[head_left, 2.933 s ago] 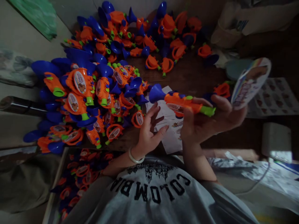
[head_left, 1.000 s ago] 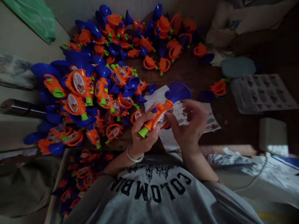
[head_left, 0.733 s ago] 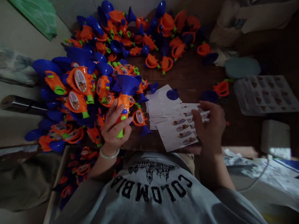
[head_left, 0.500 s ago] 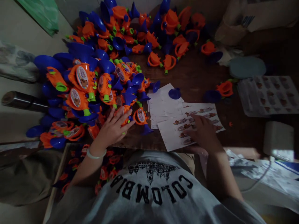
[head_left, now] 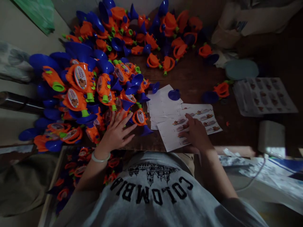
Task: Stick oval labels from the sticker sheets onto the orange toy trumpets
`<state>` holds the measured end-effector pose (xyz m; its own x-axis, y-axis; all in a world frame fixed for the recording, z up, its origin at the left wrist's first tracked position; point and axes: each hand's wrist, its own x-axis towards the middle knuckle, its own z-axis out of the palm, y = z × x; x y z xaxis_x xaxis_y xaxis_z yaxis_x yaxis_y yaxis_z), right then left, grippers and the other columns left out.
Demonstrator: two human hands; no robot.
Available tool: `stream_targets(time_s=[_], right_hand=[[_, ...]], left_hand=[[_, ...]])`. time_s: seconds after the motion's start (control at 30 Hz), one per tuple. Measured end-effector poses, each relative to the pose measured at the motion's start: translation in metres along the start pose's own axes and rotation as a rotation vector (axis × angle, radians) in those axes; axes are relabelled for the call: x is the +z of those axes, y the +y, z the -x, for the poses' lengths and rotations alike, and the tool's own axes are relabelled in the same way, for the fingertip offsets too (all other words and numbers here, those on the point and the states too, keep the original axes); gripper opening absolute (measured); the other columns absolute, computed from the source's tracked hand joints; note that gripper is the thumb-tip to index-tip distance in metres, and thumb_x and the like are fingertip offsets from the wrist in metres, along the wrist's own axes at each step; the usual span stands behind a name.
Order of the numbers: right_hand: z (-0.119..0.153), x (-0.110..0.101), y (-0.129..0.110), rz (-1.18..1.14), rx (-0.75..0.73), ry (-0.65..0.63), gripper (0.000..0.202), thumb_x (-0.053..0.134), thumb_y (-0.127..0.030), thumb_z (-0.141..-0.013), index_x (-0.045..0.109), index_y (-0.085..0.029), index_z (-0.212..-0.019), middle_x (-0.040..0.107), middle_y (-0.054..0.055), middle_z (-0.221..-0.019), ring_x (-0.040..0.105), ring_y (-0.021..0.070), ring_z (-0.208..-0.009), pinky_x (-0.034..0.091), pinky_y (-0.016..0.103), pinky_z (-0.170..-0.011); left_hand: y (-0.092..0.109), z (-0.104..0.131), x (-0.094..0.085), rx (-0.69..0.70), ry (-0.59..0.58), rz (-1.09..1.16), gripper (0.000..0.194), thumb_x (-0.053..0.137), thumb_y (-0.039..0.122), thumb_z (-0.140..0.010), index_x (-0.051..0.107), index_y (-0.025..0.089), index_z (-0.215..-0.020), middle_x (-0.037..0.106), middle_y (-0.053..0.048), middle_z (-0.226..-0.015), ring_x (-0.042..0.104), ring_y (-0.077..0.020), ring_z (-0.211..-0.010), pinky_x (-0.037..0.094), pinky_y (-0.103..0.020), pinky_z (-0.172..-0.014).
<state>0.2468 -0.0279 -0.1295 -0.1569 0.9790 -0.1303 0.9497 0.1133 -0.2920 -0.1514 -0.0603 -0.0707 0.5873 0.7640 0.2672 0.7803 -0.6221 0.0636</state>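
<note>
My left hand [head_left: 117,131] rests with fingers spread at the front edge of a heap of orange and blue toy trumpets. Its fingertips are close to a labelled toy trumpet [head_left: 140,117] with a blue bell; no toy is gripped. Over a white sheet of printed oval stickers [head_left: 208,117] lies my right hand [head_left: 197,131]. Its index finger and thumb are apart, their tips on or just above the printed rows. I see no loose sticker in the fingers. Beneath the sticker sheet's left side are white backing papers [head_left: 163,102], with a blue bell piece [head_left: 174,94] on top.
Unlabelled toy trumpets [head_left: 169,23] are heaped along the back. To the right are one toy trumpet [head_left: 222,90], a stack of sticker sheets [head_left: 270,94], a pale green lid [head_left: 241,69] and a white box [head_left: 271,138]. A box [head_left: 62,151] of toys stands below the table's left edge.
My left hand has drawn back slightly from the toys, its fingers spread wider. My right hand has shifted a little over the sticker sheet. The whole view has slid slightly.
</note>
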Motion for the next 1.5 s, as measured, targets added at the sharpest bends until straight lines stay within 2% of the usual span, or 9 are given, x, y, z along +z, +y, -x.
stream_targets(time_s=[0.2, 0.33, 0.5, 0.67, 0.87, 1.03, 1.17, 1.3, 1.5], right_hand=[[-0.008, -0.002, 0.006, -0.152, -0.067, -0.05, 0.097, 0.077, -0.023, -0.079, 0.03, -0.017, -0.164, 0.045, 0.025, -0.162, 0.052, 0.0425, -0.145, 0.052, 0.055, -0.113], [-0.018, -0.013, 0.002, -0.122, -0.119, -0.181, 0.099, 0.071, -0.021, -0.08, 0.024, -0.026, -0.167, 0.041, 0.019, -0.168, 0.058, 0.0418, -0.14, 0.057, 0.055, -0.103], [-0.027, -0.026, -0.004, -0.029, -0.068, -0.266, 0.096, 0.074, -0.024, -0.078, 0.034, -0.025, -0.165, 0.046, 0.018, -0.162, 0.074, 0.0344, -0.108, 0.06, 0.043, -0.081], [-0.03, -0.029, -0.005, -0.019, -0.075, -0.299, 0.081, 0.074, -0.021, -0.079, 0.048, -0.024, -0.155, 0.057, 0.015, -0.146, 0.074, 0.0282, -0.097, 0.055, 0.036, -0.073], [-0.031, -0.026, 0.007, -0.124, -0.112, -0.16, 0.035, 0.067, -0.022, -0.087, 0.069, -0.021, -0.123, 0.073, 0.016, -0.122, 0.07, 0.0358, -0.114, 0.057, 0.044, -0.089], [-0.022, -0.035, 0.003, -0.526, -0.085, -0.008, 0.053, 0.068, -0.034, -0.09, 0.051, -0.025, -0.139, 0.075, 0.004, -0.094, 0.073, 0.0251, -0.083, 0.057, 0.038, -0.075], [-0.008, -0.048, -0.027, -0.833, -0.131, 0.09, 0.037, 0.071, -0.039, -0.09, 0.05, -0.028, -0.119, 0.068, -0.005, -0.08, 0.069, 0.0159, -0.066, 0.053, 0.028, -0.062], [0.005, -0.063, -0.055, -0.74, -0.282, 0.237, 0.014, 0.072, -0.03, -0.092, 0.061, -0.026, -0.099, 0.07, -0.005, -0.077, 0.067, 0.0129, -0.064, 0.052, 0.025, -0.059], [0.013, -0.073, -0.066, -0.525, -0.357, 0.385, 0.015, 0.068, -0.024, -0.097, 0.07, -0.026, -0.112, 0.08, 0.002, -0.094, 0.076, 0.0161, -0.078, 0.06, 0.027, -0.069]], left_hand=[[0.038, -0.015, 0.008, 0.078, 0.224, 0.048, 0.055, 0.075, 0.024, -0.093, 0.058, 0.023, -0.145, 0.053, -0.016, -0.163, 0.022, -0.034, -0.167, 0.028, -0.066, -0.134], [0.068, -0.032, 0.03, 0.316, 0.072, 0.05, 0.039, 0.068, 0.024, -0.099, 0.063, 0.019, -0.137, 0.067, -0.012, -0.15, 0.052, -0.0294, -0.152, 0.031, -0.061, -0.134], [0.054, -0.032, 0.045, 0.209, -0.055, -0.112, 0.029, 0.06, 0.013, -0.1, 0.068, 0.019, -0.127, 0.077, -0.01, -0.121, 0.072, -0.0245, -0.118, 0.049, -0.058, -0.122], [0.037, -0.025, 0.034, 0.167, -0.15, -0.064, 0.017, 0.058, 0.01, -0.097, 0.072, 0.018, -0.102, 0.075, -0.008, -0.107, 0.07, -0.0221, -0.111, 0.046, -0.056, -0.126], [0.039, -0.023, 0.029, 0.124, -0.165, 0.049, 0.023, 0.062, 0.018, -0.095, 0.073, 0.015, -0.115, 0.076, -0.013, -0.122, 0.07, -0.0287, -0.122, 0.049, -0.061, -0.122], [0.057, -0.045, 0.027, 0.064, 0.177, 0.162, 0.031, 0.061, 0.02, -0.1, 0.068, 0.016, -0.129, 0.073, -0.015, -0.136, 0.066, -0.0287, -0.135, 0.057, -0.052, -0.115], [0.08, -0.089, 0.018, -0.082, 0.41, 0.346, 0.031, 0.059, 0.019, -0.102, 0.065, 0.018, -0.133, 0.077, -0.011, -0.127, 0.073, -0.0225, -0.121, 0.059, -0.046, -0.112], [0.091, -0.124, 0.008, -0.22, 0.32, 0.687, 0.025, 0.064, 0.027, -0.101, 0.071, 0.019, -0.123, 0.082, -0.008, -0.108, 0.077, -0.0191, -0.1, 0.063, -0.034, -0.092], [0.093, -0.135, -0.007, -0.378, 0.143, 1.148, 0.027, 0.069, 0.023, -0.093, 0.075, 0.018, -0.119, 0.08, -0.004, -0.094, 0.074, -0.0119, -0.085, 0.057, -0.021, -0.073]])
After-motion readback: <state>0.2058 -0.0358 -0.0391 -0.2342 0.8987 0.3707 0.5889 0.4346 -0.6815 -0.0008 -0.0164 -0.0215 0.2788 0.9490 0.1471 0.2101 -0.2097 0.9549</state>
